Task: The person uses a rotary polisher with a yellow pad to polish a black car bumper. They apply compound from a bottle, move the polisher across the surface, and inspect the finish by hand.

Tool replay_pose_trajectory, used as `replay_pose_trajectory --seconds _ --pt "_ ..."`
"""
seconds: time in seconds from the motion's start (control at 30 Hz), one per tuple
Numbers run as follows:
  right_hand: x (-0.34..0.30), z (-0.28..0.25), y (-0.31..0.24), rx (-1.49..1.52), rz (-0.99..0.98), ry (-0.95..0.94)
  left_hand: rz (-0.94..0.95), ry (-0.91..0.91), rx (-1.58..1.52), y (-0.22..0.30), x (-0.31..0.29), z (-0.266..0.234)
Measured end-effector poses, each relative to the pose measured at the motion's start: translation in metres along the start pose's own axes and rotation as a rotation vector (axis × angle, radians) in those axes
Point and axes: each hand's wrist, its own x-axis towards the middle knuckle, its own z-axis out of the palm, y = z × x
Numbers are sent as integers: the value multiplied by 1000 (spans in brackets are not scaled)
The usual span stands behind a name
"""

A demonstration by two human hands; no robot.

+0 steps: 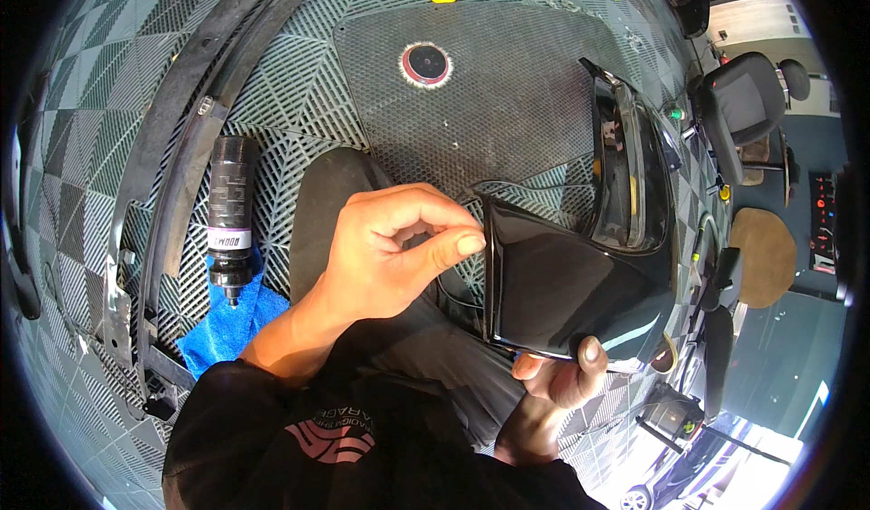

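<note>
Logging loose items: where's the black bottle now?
In the head view, the black bottle lies at left on the grey floor tiles, left of the left hand, its nozzle end at the blue cloth.

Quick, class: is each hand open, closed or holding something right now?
Left hand: closed in a pinch at the left edge of the glossy black panel; whether it grips anything cannot be told.
Right hand: holding the panel's lower edge.

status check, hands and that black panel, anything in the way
Left hand: thumb and forefinger pinched at left edge of glossy black panel. Right hand: gripping panel's lower edge. Nothing seen blocking hands; black bottle, blue cloth off left.
</note>
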Motion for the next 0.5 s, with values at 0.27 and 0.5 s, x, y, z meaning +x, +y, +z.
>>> replay_pose_trajectory --seconds 0.27,0.5 --pt "5 1 0 -13 17 -15 -165 -126 61 29 -8 -6" --pt "4 2 0 2 45 -23 -193 -176 195 38 -5 -10"
